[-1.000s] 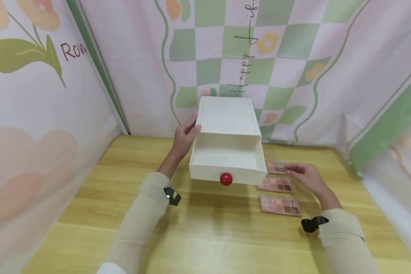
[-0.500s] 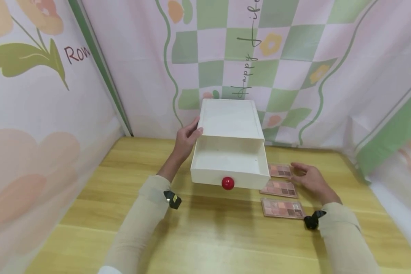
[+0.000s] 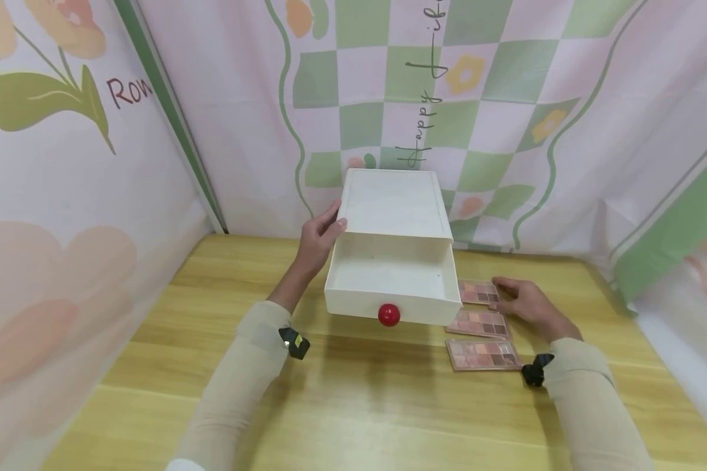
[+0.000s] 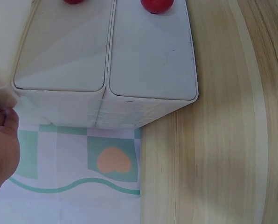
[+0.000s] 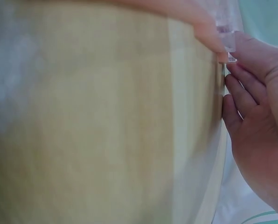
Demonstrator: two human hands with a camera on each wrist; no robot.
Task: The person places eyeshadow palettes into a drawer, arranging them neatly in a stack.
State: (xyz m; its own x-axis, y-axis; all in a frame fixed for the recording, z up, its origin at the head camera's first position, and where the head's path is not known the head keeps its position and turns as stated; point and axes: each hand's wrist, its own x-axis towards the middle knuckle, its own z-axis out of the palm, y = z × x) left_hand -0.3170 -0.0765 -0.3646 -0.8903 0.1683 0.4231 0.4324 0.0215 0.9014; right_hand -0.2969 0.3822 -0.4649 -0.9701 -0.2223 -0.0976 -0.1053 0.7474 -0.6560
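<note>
On the table, to the right of the cabinet, the near palette is laid flat; just behind it the middle palette is found, with one corner hidden by the drawer. This drawer is pulled out at the cabinet's front, and by its red knob it could be handled most easily. Farther back, also right of the cabinet, the far palette is pinched at its right end by thumb and forefinger of the right hand; how firmly, cannot be told. It should be light, stiff and rather slippery, and fragile inside, so opposite edges are best taken. The cabinet's left side is gripped by the left hand; light, hollow plastic is supposed.
</note>
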